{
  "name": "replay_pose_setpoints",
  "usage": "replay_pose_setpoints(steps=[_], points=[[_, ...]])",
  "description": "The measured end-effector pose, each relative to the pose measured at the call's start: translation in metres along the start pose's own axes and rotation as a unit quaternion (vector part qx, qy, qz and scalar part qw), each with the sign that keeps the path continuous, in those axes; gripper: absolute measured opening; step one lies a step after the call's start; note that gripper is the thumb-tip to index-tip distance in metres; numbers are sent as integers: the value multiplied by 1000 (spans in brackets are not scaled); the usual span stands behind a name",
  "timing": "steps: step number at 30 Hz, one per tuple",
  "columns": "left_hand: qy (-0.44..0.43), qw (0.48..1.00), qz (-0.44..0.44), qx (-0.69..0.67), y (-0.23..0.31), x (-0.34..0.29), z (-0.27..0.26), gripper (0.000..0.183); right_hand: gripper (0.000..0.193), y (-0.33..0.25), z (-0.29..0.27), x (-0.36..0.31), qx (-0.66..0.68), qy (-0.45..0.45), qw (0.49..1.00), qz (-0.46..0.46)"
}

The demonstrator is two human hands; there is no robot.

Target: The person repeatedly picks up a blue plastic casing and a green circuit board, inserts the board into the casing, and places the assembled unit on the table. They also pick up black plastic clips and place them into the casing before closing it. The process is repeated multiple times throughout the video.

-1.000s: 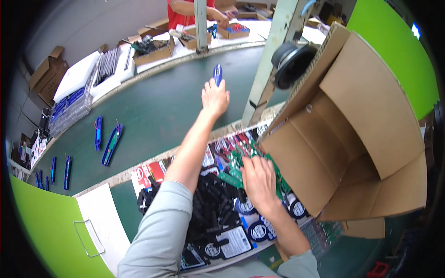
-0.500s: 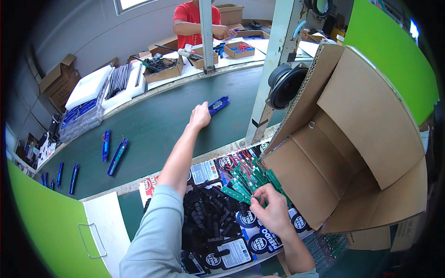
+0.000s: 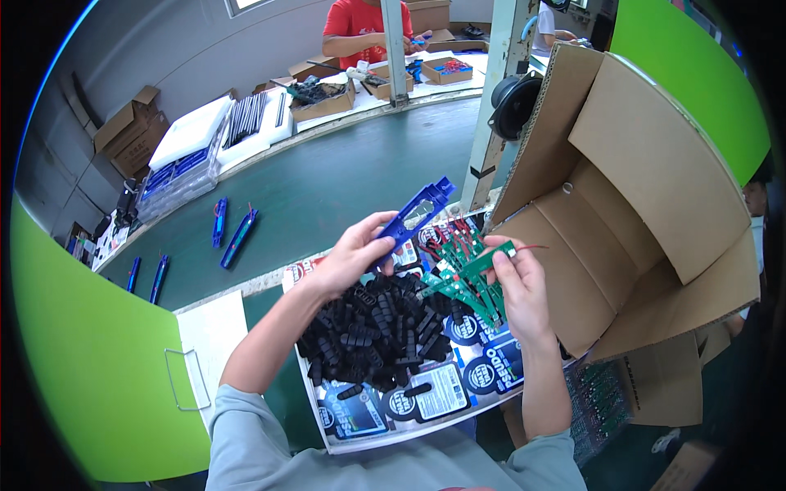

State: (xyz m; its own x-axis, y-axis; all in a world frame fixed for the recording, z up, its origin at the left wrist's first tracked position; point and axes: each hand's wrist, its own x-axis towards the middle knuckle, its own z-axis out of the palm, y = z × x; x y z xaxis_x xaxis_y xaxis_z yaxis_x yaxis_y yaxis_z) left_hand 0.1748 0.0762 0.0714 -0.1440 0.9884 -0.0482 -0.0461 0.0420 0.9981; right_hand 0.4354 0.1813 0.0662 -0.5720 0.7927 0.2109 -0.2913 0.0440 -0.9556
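Note:
My left hand (image 3: 358, 252) grips one end of a long blue plastic housing (image 3: 420, 211), its hollow side with an oblong opening showing. Between the fingers of my right hand (image 3: 521, 282) is a narrow green circuit board (image 3: 486, 260) with a red wire trailing off to the right. The housing and the board are held apart, close to each other. Below them lies a heap of similar green boards (image 3: 460, 288) with red wires. Under my left wrist spreads a pile of small black ribbed parts (image 3: 381, 327) on the printed work board (image 3: 442, 397).
A large open cardboard box (image 3: 630, 245) stands at the right. Beyond runs a green conveyor belt (image 3: 327, 180) carrying several blue housings (image 3: 239, 239). A post holds a round black speaker (image 3: 514, 108). Across the belt, a person in red (image 3: 352, 33) works among boxes.
My left hand has come back from the belt with the blue housing. My right hand has lifted a green board from the heap. The view has shifted.

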Motion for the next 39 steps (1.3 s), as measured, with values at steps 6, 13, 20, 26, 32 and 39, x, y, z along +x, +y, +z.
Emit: replay_pose_setpoints(steps=[6,13,20,26,32,39], points=[[40,999,32,-4,4,-57,38,32,24,-33,23,0,-41,-50,995,-80],[72,996,24,-47,-5,-75,41,25,26,-50,31,-12,-49,-24,995,-81],[150,984,33,-85,-1,-83,26,23,27,-2,3,2,-381,-148,910,67],[167,981,28,-99,-4,-97,17,23,26,23,21,-9,-528,-140,836,-56],[173,977,43,-118,-8,-100,17,23,15,39,38,-23,-483,-296,807,-164],[159,981,42,-106,-18,-102,12,22,13,34,33,-25,-519,-274,787,-192]])
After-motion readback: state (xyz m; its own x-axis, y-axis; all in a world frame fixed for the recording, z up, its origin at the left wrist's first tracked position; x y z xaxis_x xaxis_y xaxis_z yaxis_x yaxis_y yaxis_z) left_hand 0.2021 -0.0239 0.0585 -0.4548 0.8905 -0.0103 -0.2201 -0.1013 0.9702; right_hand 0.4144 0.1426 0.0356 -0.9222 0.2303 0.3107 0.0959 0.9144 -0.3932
